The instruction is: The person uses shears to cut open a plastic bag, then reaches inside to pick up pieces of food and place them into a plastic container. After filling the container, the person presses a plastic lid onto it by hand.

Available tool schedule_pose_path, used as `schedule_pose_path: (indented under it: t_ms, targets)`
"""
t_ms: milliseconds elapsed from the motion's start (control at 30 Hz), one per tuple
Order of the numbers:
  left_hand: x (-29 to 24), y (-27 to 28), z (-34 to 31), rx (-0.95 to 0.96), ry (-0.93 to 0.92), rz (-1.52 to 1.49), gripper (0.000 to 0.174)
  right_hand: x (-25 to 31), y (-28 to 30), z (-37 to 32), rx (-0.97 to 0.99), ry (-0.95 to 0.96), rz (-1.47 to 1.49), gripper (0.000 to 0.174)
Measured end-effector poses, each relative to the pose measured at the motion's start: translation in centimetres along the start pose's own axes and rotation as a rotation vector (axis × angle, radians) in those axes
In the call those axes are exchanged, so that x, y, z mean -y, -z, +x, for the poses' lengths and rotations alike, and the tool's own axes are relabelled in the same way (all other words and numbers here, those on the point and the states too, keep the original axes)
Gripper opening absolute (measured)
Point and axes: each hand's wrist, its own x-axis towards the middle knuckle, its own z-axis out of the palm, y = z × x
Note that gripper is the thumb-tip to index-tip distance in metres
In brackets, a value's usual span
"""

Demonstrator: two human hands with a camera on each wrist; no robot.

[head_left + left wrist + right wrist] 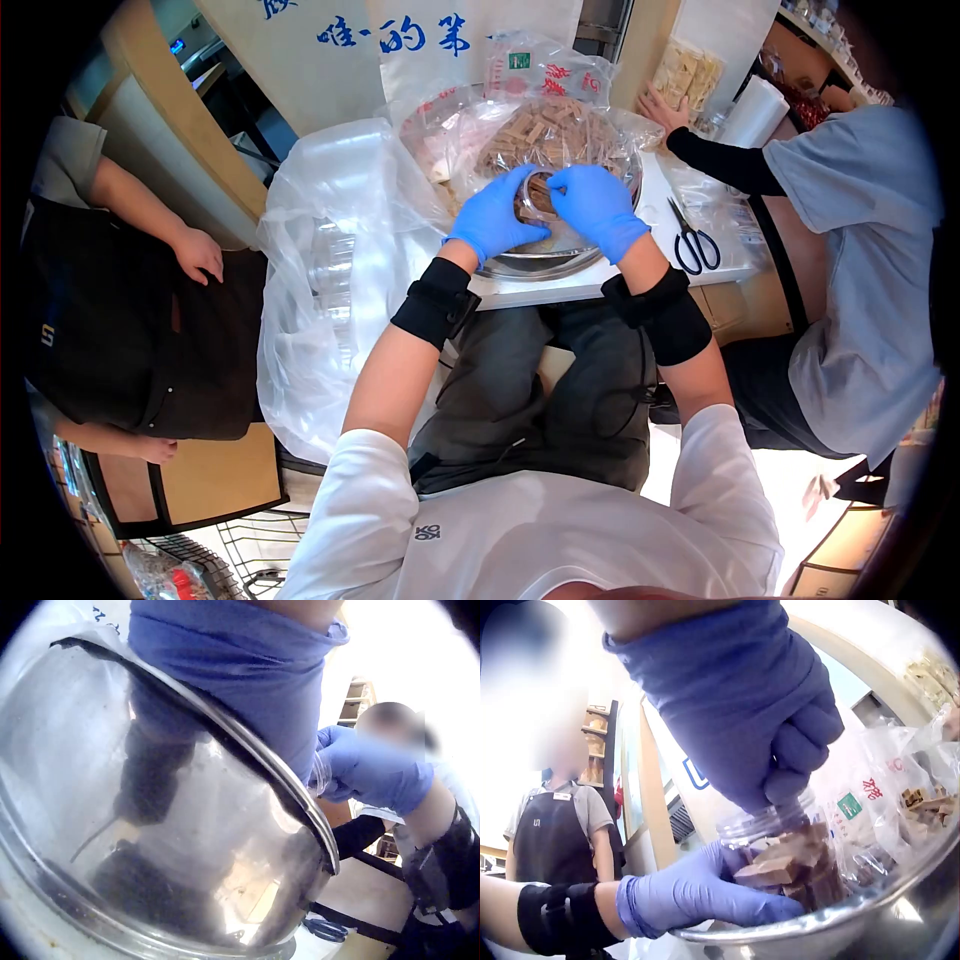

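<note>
My blue-gloved left hand (pixel 495 217) grips a clear plastic jar (pixel 742 825) from the side, over the near part of a large steel bowl (pixel 545 267). Brown bar-shaped pieces (pixel 776 871) show through the jar's wall. The right hand (pixel 602 212), also gloved in blue, reaches down into the jar's mouth with its fingertips, other fingers curled. Whether it pinches a piece I cannot tell. Behind the jar, a heap of similar brown pieces (pixel 545 138) lies in clear plastic in the bowl. In the left wrist view the bowl's shiny wall (pixel 225 825) fills much of the picture.
Black-handled scissors (pixel 695 245) lie on the white table right of the bowl. At left, a big clear plastic bag (pixel 330 230) holds stacked clear containers. One person (pixel 860 230) reaches toward packages (pixel 685 75) at right; another person in a dark apron (pixel 110 310) stands at left.
</note>
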Motion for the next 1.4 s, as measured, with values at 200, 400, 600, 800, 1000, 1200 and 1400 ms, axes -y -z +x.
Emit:
schedule_pose_path:
  t_ms: [200,400,600,800,1000,1200,1400]
  targets:
    - [0.4,-0.3,0.1,-0.018,0.007,0.006,0.084,0.3,2.9,-0.3,0.235,-0.069,0.088,0.025]
    - [0.0,0.0,0.0,-0.026,0.041,0.027,0.086,-0.6,2.4,-0.4,0.353,0.105,-0.031,0.034]
    - [0.5,-0.4,0.2,-0.071,0.002,-0.017,0.087,-1.2,3.2,0.1,0.57,0.127,0.202,0.04]
    - [-0.2,0.0,-0.1,-0.05,0.08,0.043,0.082,-0.9,4.1,-1.1,0.346,0.081,0.124,0.037]
    - [-0.5,0.0,-0.2,-0.071,0.068,0.071,0.082,-1.3,2.9,-0.9,0.321,0.232,0.161,0.031]
    - [-0.7,0.2,-0.2,-0.054,0.107,0.066,0.083,-0.8,3.7,-0.9,0.465,0.152,0.189,0.031]
    - [-0.1,-0.1,-0.2,-0.054,0.084,0.061,0.082,-0.1,4.1,-0.3,0.368,-0.021,0.446,0.04]
